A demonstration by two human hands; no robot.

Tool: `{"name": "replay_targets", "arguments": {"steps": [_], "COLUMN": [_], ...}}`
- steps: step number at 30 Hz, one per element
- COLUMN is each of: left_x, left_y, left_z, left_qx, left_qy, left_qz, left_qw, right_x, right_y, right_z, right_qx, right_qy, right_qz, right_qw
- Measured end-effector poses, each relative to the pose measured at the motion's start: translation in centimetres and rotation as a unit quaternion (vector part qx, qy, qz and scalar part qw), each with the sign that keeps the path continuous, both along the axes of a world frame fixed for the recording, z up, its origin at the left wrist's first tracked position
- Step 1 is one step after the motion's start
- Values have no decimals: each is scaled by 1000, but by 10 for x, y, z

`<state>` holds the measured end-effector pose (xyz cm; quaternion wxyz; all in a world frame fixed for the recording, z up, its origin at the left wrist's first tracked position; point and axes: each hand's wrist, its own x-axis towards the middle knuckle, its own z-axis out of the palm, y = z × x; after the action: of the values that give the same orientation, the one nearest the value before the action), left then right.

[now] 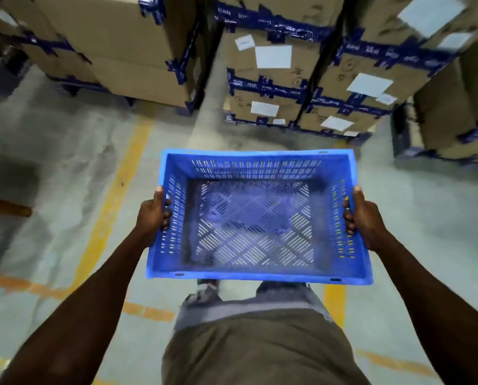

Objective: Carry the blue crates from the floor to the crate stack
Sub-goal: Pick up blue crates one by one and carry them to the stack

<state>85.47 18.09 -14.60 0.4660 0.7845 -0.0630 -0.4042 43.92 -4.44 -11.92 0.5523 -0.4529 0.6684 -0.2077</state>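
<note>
Blue crate (257, 218) was off the floor, held level in front of the person's body, open side up, nothing visible inside it. Left hand (153, 215) had its grip clamped on the crate's left short wall: thumb on top of the rim, fingers curled in through the slotted side. Right hand (364, 218) gripped the right short wall the same way, thumb up on the rim, fingers hooked over the inner face. Both arms were stretched forward, crate roughly centred between them. Crate base was a perforated diagonal lattice, side walls had vertical slots; floor showed through the holes. Below the crate's near edge, the person's grey-brown shirt and a bit of one shoe (207, 284) were visible. Concrete floor (51, 168) was grey with worn yellow lines (115, 190), one running away from the camera left of the crate, others crossing near the feet. Ahead stood stacked cardboard boxes (271, 79) sealed with blue printed tape and white labels, another box stack (115, 45) to the left, with a gap between them. Frame was motion-blurred at the edges. No crate stack was visible in this view.
</note>
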Motion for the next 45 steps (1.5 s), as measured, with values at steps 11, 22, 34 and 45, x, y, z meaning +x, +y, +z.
{"name": "replay_targets", "arguments": {"steps": [11, 22, 34, 45], "left_x": [77, 105, 118, 113], "left_y": [-127, -222, -257, -261], "left_z": [-87, -377, -435, -426], "left_qx": [7, 47, 54, 82], "left_qy": [-34, -21, -40, -77], "left_qz": [-75, -40, -82, -129], "left_qw": [997, 998, 994, 985], "right_x": [59, 95, 94, 92], "right_y": [-55, -168, -180, -182], "right_z": [-102, -398, -459, -461], "right_qx": [43, 47, 49, 32], "right_qy": [45, 58, 61, 126], "right_qz": [-108, -108, -129, -74], "right_qw": [992, 991, 989, 989]}}
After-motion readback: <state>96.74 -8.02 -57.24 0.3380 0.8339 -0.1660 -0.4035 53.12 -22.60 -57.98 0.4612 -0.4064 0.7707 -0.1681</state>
